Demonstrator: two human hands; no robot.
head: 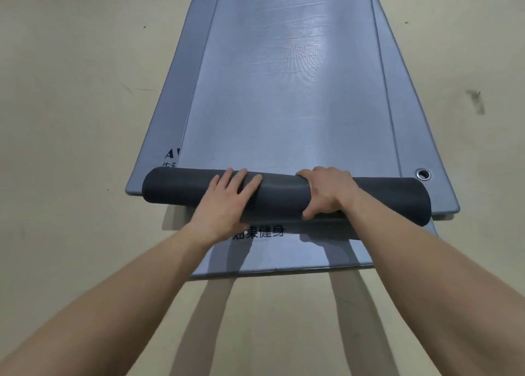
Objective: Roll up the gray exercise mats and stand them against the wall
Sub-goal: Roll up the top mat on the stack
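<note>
While the dark roll of the top gray mat lies across frame centre, left hand presses flat on it, fingers spread. Right hand curls over the roll, thumb tucked under its near edge. More gray mats lie stacked beneath on the beige floor.

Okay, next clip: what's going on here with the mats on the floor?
A person is rolling up the top gray mat of a stack lying on the tan floor. Both hands are on the dark roll at its near end: the left hand lies flat over it, the right hand grips around it. Most of the mat is flat, and other mats lie underneath.
</note>
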